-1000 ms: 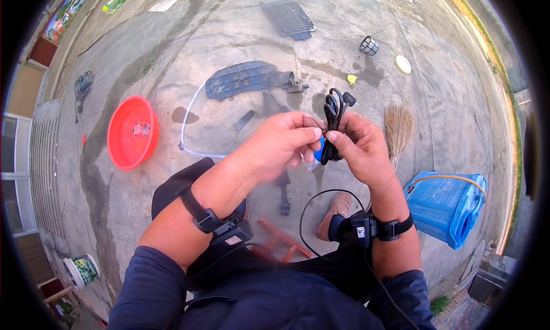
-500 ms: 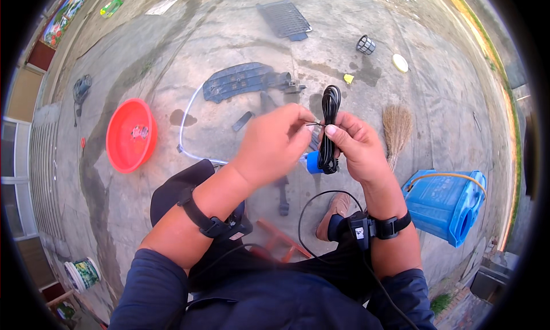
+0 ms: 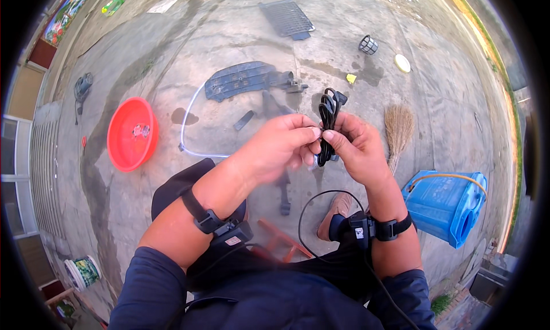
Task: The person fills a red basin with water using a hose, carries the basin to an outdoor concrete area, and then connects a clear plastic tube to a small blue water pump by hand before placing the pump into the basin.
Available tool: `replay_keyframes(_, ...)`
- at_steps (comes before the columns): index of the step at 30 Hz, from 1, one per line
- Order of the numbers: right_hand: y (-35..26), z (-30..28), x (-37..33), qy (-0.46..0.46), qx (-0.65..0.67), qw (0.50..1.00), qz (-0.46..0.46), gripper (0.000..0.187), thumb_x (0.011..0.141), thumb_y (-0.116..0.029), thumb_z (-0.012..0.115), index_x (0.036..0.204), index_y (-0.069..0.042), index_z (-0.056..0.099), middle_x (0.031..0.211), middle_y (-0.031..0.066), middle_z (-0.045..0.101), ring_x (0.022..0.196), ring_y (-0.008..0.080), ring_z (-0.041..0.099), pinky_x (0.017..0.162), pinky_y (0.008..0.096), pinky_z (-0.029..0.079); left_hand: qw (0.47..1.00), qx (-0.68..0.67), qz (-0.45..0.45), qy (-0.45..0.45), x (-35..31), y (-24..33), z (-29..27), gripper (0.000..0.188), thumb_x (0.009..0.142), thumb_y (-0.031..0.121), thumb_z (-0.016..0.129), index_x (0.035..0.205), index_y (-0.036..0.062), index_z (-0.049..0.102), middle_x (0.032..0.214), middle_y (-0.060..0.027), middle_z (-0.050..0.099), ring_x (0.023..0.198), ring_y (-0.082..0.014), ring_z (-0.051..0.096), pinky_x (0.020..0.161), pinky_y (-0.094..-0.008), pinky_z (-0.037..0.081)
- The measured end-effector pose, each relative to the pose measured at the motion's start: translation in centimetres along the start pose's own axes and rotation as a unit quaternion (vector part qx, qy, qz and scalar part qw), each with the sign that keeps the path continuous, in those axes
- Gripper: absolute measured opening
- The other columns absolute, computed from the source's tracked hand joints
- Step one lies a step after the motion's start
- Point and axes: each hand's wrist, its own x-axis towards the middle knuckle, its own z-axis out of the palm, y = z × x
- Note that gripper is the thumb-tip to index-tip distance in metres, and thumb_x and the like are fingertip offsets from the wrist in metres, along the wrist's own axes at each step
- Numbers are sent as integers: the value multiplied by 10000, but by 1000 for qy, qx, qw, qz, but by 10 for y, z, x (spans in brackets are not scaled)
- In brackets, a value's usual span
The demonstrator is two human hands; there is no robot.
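Note:
A looped bundle of black cable [image 3: 329,115] is held upright between my hands, with a black plug-like end [image 3: 342,98] at its upper right. My right hand [image 3: 360,152] grips the bundle's right side, thumb across its middle. From the left, my left hand [image 3: 275,146] pinches at the same middle with thumb and index finger, while its lower fingers curl loosely below. Whether those fingertips hold the cable or a thin tie round it is hidden. Beyond my hands, a clear hose [image 3: 183,126] curves from a dark plastic panel [image 3: 238,81] on the ground.
A red basin [image 3: 117,138] stands at left. To the right are a straw broom [image 3: 397,126] and a blue tank [image 3: 441,207] lying tipped. A black basket strainer [image 3: 368,44], white lid [image 3: 402,63] and grey slatted panel [image 3: 286,19] lie farther off.
My left hand has turned, and its fingertips have come in against the bundle from the thin tie ends they pinched before. The bundle has shifted slightly, showing its plug-like end.

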Motion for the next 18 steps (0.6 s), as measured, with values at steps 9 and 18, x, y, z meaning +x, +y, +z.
replay_keyframes(9,-9,-3,-1,-69,215,961,158,147,956,-157,609,1008,-27,654,856,-19,651,737,40,561,649,216,455,592,655,458,105,-6,13,-3,208,759,41,684,953,101,643,843,-93,627,665,-256,611,598,-336,497)
replay_keyframes(18,-8,-3,-2,-2,104,991,78,141,955,-124,598,1035,-10,621,886,-24,633,779,40,537,685,206,446,950,252,94,158,-3,8,-8,202,935,230,619,1006,41,619,869,-74,662,697,-137,647,572,-306,477)
